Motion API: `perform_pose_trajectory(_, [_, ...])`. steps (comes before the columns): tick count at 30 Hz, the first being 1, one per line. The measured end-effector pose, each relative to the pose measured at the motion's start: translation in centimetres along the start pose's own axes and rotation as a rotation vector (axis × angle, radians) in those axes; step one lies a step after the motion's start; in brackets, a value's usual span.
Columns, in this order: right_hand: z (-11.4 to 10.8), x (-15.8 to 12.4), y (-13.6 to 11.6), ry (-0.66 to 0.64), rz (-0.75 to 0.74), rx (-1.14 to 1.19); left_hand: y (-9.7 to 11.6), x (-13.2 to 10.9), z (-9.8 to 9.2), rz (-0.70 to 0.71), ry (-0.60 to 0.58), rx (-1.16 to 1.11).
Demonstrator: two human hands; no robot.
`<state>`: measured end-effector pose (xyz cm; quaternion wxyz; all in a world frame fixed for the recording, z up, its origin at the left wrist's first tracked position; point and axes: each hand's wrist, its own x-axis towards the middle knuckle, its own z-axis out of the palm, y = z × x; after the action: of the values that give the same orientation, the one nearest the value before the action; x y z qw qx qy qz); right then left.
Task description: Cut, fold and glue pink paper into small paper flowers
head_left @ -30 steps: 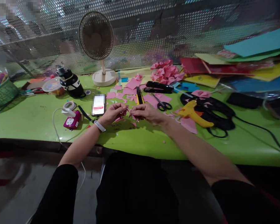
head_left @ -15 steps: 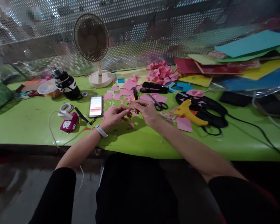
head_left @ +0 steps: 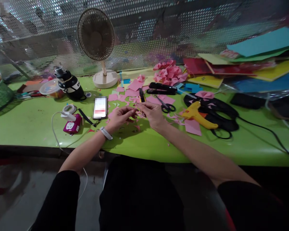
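Note:
My left hand (head_left: 123,117), with a pale band at its wrist, has thumb and fingers curled together; anything between them is too small to make out. Close beside it, my right hand (head_left: 152,113) pinches something tiny that I cannot make out. Both are above the green table (head_left: 144,144), over pink paper scraps (head_left: 132,93). A cutter (head_left: 142,95) lies just beyond the fingertips. Scissors (head_left: 165,105) and a black stapler (head_left: 162,88) lie behind and right of my right hand. Farther back is a pile of folded pink paper pieces (head_left: 170,73).
A phone (head_left: 100,107), purple plug adapter (head_left: 72,125), black bottle (head_left: 69,84) and fan (head_left: 96,35) stand or lie left. Rightward are a yellow glue gun (head_left: 199,116), its black cable (head_left: 262,126) and stacked coloured sheets (head_left: 262,45).
The view has shifted slightly, so the table items appear a little up and to the right. Both hands stay close together in nearly the same pose.

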<state>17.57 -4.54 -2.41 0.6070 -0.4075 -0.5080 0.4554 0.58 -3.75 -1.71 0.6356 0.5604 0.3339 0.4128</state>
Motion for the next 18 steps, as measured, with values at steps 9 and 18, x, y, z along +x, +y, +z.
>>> perform_pose_trajectory(9, [-2.4,1.6,-0.4,-0.262,-0.065,-0.425,0.5,0.4,-1.6,0.07,0.046,0.014])
perform_pose_trajectory(18, [-3.3,1.5,-1.7,-0.263,-0.233,-0.498,0.2,0.8,-2.2,0.051,0.055,0.05])
